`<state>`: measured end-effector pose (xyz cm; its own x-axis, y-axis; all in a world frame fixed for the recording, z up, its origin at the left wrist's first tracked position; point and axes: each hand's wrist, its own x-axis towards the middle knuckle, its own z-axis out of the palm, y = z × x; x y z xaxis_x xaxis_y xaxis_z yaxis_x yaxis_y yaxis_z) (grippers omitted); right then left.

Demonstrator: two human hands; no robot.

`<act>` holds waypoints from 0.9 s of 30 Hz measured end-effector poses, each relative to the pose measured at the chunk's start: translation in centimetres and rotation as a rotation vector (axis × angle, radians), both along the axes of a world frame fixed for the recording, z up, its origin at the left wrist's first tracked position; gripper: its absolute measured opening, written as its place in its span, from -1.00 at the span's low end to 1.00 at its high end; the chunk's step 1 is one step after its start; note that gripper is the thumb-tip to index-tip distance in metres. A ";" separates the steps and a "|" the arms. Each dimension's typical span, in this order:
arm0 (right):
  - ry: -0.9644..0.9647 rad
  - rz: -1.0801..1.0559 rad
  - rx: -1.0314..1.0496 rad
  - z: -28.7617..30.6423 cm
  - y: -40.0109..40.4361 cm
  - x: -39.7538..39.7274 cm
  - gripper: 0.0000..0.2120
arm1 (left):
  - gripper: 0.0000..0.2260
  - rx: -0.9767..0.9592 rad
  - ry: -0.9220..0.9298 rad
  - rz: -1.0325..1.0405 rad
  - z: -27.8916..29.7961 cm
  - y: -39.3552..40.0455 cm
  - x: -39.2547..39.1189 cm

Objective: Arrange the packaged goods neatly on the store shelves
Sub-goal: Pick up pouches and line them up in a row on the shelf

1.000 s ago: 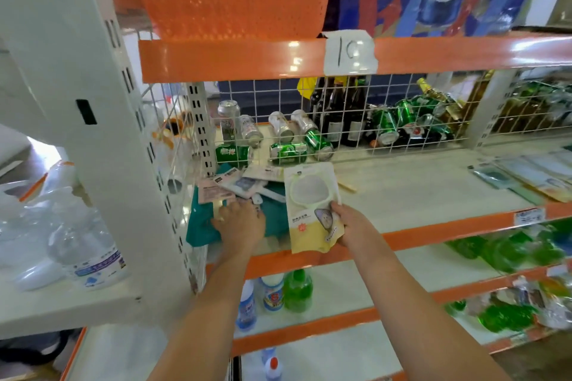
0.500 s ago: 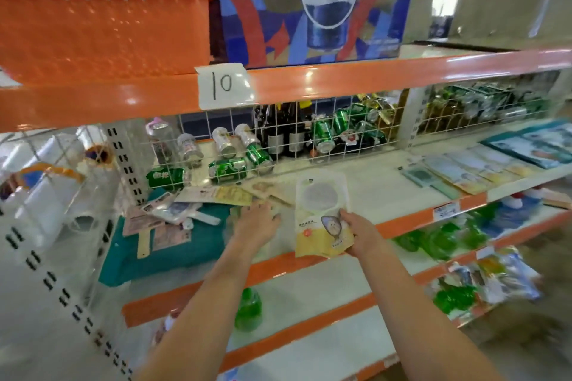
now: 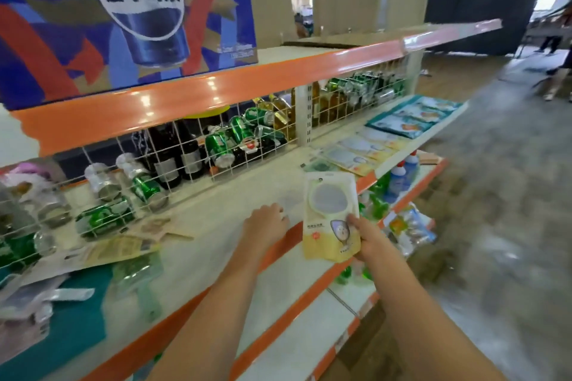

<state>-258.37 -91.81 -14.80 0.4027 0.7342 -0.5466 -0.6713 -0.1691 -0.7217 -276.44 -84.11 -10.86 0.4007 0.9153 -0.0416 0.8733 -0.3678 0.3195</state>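
- The shelf [image 3: 235, 195] runs from lower left to upper right, cream board with an orange front lip; a wire mesh back [image 3: 185, 145] holds cans and bottles behind it.
- A jumble of flat packets [image 3: 117, 249] lies at the left on a teal sheet [image 3: 71, 328], while a tidy row of packets [image 3: 365, 151] sits further right along the same board.
- The pouch [image 3: 329, 216], pale yellow with a round clear window, is held upright over the shelf's front edge, between those two groups.
- The right hand [image 3: 368, 241] pinches the pouch at its lower right corner, thumb across the printed face.
- The left hand [image 3: 266, 226] rests on the shelf board just left of the pouch, fingers loosely bent and holding nothing.
- The pouch looks light, thin and bendy, likely slick film; a corner pinch probably lets it flop, so an edge or both sides would steady it.
- Motion blur smears the left packets, and the pouch's print is too small to read.
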 end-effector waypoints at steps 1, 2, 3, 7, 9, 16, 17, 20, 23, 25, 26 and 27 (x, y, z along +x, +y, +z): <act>0.012 -0.041 0.014 0.0 -0.6 1.0 -0.68 | -0.67 0.009 0.003 -0.032 0.0 0.2 1.5; 0.019 -0.072 0.036 0.0 -1.1 1.9 -0.70 | -0.67 0.016 0.006 -0.067 -0.1 0.5 2.9; 0.023 -0.093 0.058 0.0 -1.7 2.9 -0.68 | -0.67 0.018 0.010 -0.105 -0.2 0.7 4.3; -0.016 -0.206 0.145 0.1 -3.4 6.8 -0.70 | -0.62 -0.006 0.036 -0.246 -0.5 1.7 9.9; -0.036 -0.279 0.197 0.1 -4.2 8.6 -0.74 | -0.63 0.009 0.052 -0.319 -0.6 2.2 12.6; -0.063 -0.472 0.200 -0.6 -9.1 13.0 -0.58 | -0.66 -0.023 0.006 -0.578 -1.7 -0.3 22.1; -0.078 -0.486 0.187 -0.7 -10.0 13.8 -0.48 | -0.66 -0.024 0.003 -0.618 -1.8 -0.9 23.5; -0.076 -0.573 0.141 -0.5 -12.5 16.5 -0.77 | -0.69 -0.027 -0.007 -0.737 -2.4 -2.6 27.7; -0.059 -0.589 0.101 -0.9 -15.2 20.3 -0.73 | -0.68 -0.052 -0.040 -0.756 -3.4 -4.3 32.1; -0.086 -0.587 0.073 -0.4 -16.7 22.2 -0.67 | -0.67 -0.090 -0.022 -0.772 -3.9 -5.6 34.9; -0.107 -0.585 0.049 -0.1 -17.3 23.1 -0.67 | -0.67 -0.098 -0.016 -0.783 -3.8 -6.3 36.1; -0.112 -0.589 0.024 0.1 -17.9 24.0 -0.70 | -0.66 -0.091 -0.011 -0.793 -3.8 -7.0 37.4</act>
